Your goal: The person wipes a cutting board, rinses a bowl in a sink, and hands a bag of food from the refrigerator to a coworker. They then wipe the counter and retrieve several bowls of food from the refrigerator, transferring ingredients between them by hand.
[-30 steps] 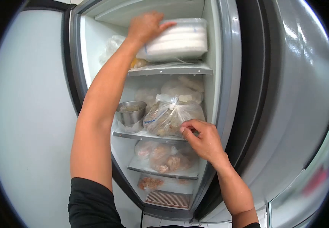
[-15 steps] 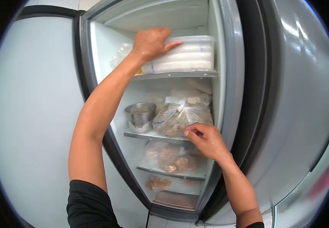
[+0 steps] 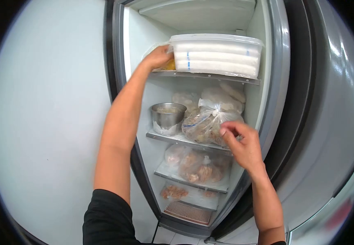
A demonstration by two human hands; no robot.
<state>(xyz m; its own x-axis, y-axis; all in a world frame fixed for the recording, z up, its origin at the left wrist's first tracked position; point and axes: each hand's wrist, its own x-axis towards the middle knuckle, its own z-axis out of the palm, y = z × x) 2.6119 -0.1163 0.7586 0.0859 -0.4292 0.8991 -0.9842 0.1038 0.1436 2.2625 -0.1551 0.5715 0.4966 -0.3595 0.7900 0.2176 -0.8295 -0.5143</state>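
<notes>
On the upper shelf stands a lidded clear plastic container [image 3: 218, 55] filled with white rolls or packs marked in blue. My left hand [image 3: 159, 57] reaches to its left side, at a crumpled clear plastic bag with something yellow [image 3: 169, 65] in it. The fingers of that hand are mostly hidden. Lower down, my right hand [image 3: 244, 145] hovers before a knotted clear plastic bag [image 3: 203, 124] of brownish-grey food. Its thumb and fingertips are curled together, with nothing visible in them.
A metal pot [image 3: 169, 118] stands left of the knotted bag. Bags of orange-brown food [image 3: 203, 169] lie on the shelf below, with more food [image 3: 174, 192] beneath. A vent grille [image 3: 188, 212] is at the bottom. The open door [image 3: 324, 102] is on the right.
My left hand has moved from the front top of the container to its left side, by the bag there. My right hand stays before the knotted bag. The view has shifted.
</notes>
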